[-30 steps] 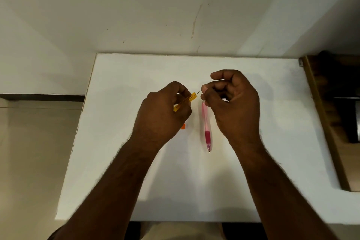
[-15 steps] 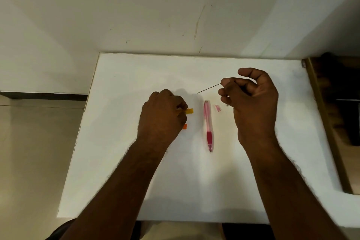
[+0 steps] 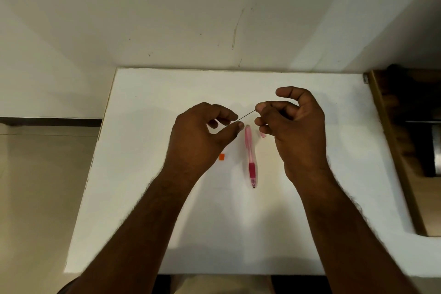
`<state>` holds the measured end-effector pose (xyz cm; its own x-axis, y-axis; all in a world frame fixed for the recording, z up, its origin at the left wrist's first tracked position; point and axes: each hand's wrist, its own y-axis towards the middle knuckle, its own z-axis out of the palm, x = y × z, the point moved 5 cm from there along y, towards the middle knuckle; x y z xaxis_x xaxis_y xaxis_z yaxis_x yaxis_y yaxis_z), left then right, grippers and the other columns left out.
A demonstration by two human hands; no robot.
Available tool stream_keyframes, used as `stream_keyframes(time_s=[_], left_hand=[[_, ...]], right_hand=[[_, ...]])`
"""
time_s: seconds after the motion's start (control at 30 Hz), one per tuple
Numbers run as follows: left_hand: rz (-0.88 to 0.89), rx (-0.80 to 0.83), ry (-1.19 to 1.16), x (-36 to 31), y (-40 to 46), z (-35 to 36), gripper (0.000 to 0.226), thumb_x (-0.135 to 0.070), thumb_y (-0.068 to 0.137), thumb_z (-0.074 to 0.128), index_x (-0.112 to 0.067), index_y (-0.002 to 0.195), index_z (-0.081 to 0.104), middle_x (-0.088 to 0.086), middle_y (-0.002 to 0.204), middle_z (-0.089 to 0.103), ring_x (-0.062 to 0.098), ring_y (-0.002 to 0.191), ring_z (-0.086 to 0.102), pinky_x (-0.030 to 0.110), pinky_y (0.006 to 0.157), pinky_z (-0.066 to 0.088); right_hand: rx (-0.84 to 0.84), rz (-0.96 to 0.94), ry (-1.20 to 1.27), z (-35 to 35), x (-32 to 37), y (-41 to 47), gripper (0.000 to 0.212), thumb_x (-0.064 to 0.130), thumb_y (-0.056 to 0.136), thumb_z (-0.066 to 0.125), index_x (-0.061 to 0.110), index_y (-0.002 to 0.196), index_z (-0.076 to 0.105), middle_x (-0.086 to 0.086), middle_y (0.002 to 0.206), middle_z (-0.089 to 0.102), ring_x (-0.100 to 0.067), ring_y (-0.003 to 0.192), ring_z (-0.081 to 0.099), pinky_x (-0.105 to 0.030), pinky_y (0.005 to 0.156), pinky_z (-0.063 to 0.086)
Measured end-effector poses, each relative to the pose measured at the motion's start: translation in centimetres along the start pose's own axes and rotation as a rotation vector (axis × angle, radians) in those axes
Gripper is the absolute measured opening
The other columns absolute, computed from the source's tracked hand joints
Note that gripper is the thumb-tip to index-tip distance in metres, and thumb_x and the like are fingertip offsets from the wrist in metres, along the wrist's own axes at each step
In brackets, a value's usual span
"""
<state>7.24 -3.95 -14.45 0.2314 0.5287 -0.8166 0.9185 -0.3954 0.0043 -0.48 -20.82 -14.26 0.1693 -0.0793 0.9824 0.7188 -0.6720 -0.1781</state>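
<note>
I pinch the thin lead [image 3: 247, 115] between left hand [image 3: 198, 136] and right hand [image 3: 298, 131] — loading the pink mechanical pencil [image 3: 249, 150], at 6 o'clock, looks undone.

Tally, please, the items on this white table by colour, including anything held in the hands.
Pink: 2, pen and pink scrap
Orange: 1, orange scrap
Dark: 1, thin rod pinched by the right hand
Total: 4
</note>
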Motion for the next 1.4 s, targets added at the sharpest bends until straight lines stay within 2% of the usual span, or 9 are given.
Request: stream_keyframes(time_s=[0.23, 0.37, 0.47, 0.57, 0.7, 0.87, 1.07, 1.3, 1.4], left_hand=[[-0.023, -0.040, -0.076, -0.1, 0.0, 0.0, 0.008, -0.033, 0.086, 0.075, -0.026, 0.082, 0.078, -0.013, 0.082, 0.075, 0.012, 0.080, 0.067, 0.008, 0.075, 0.043], [-0.022, -0.018, -0.080, -0.5, -0.3, 0.4, 0.008, -0.031, 0.087, 0.074, -0.024, 0.083, 0.077, -0.011, 0.082, 0.075, 0.012, 0.081, 0.068, 0.029, 0.080, 0.054], [-0.020, -0.004, -0.075, -0.8, -0.5, 1.0, 0.009, -0.033, 0.085, 0.075, -0.025, 0.088, 0.077, -0.012, 0.083, 0.074, 0.012, 0.082, 0.068, 0.038, 0.078, 0.057], [-0.045, 0.017, 0.058, -0.7, -0.7, 1.8, 0.032, -0.058, 0.077, 0.075, -0.030, 0.092, 0.072, -0.014, 0.076, 0.067, 0.008, 0.074, 0.064, 0.035, 0.071, 0.057], [-0.036, 0.094, 0.467, -0.7, -1.9, 4.2, 0.045, -0.075, 0.075, 0.061, -0.031, 0.086, 0.066, -0.017, 0.068, 0.054, 0.012, 0.074, 0.063, 0.033, 0.075, 0.041], [-0.080, 0.121, 0.591, -0.5, -2.6, 6.1, 0.049, -0.076, 0.077, 0.058, -0.027, 0.077, 0.065, -0.011, 0.066, 0.060, 0.016, 0.069, 0.061, 0.033, 0.075, 0.033], [-0.085, 0.112, 0.547, -1.3, -2.4, 5.8, 0.037, -0.059, 0.080, 0.058, -0.024, 0.075, 0.068, -0.007, 0.066, 0.064, 0.018, 0.068, 0.063, 0.034, 0.074, 0.041], [0.000, -0.068, 0.279, -2.8, -1.9, 2.2, 0.019, -0.048, 0.078, 0.064, -0.029, 0.076, 0.065, -0.012, 0.070, 0.068, 0.011, 0.066, 0.063, 0.029, 0.062, 0.052], [-0.006, -0.085, 0.252, -2.7, -1.9, 1.6, 0.014, -0.043, 0.080, 0.066, -0.030, 0.085, 0.068, -0.013, 0.071, 0.072, 0.011, 0.065, 0.068, 0.031, 0.063, 0.055]], right_hand=[[0.109, 0.145, -0.032, 0.9, -0.6, -0.4, 0.033, 0.027, 0.089, 0.078, 0.016, 0.117, 0.065, -0.005, 0.102, 0.078, -0.021, 0.080, 0.079, -0.036, 0.076, 0.065], [0.219, 0.197, -0.104, 1.5, -1.1, -0.9, 0.015, 0.027, 0.092, 0.073, 0.013, 0.099, 0.077, -0.005, 0.097, 0.079, -0.021, 0.086, 0.078, -0.039, 0.084, 0.064], [0.170, 0.166, -0.132, 1.1, -1.0, -0.5, 0.008, 0.023, 0.092, 0.073, 0.017, 0.090, 0.078, -0.003, 0.090, 0.080, -0.019, 0.084, 0.078, -0.035, 0.082, 0.064], [0.041, 0.138, -0.072, -0.1, -0.7, 0.0, 0.007, 0.021, 0.091, 0.075, 0.019, 0.085, 0.079, 0.002, 0.081, 0.079, -0.015, 0.075, 0.077, -0.028, 0.071, 0.061], [-0.153, 0.137, 0.018, -2.1, -0.6, 0.6, 0.008, 0.022, 0.090, 0.075, 0.015, 0.089, 0.079, 0.008, 0.077, 0.079, -0.010, 0.067, 0.073, -0.023, 0.066, 0.057], [-0.176, 0.124, 0.031, -2.2, -0.5, 0.5, 0.009, 0.024, 0.090, 0.076, 0.017, 0.084, 0.078, 0.007, 0.073, 0.077, -0.008, 0.064, 0.072, -0.022, 0.064, 0.057], [-0.159, 0.095, 0.048, -2.0, -0.1, 0.5, 0.013, 0.025, 0.093, 0.073, 0.021, 0.081, 0.074, 0.004, 0.077, 0.078, -0.014, 0.067, 0.076, -0.025, 0.064, 0.058], [-0.062, 0.147, 0.253, -1.0, 0.6, 0.2, 0.019, 0.028, 0.101, 0.063, 0.010, 0.106, 0.066, -0.007, 0.091, 0.082, -0.026, 0.082, 0.080, -0.030, 0.067, 0.063], [-0.011, 0.138, 0.306, -0.5, 1.1, -0.1, 0.018, 0.028, 0.102, 0.061, 0.010, 0.104, 0.063, -0.008, 0.090, 0.082, -0.029, 0.083, 0.080, -0.030, 0.066, 0.062]])
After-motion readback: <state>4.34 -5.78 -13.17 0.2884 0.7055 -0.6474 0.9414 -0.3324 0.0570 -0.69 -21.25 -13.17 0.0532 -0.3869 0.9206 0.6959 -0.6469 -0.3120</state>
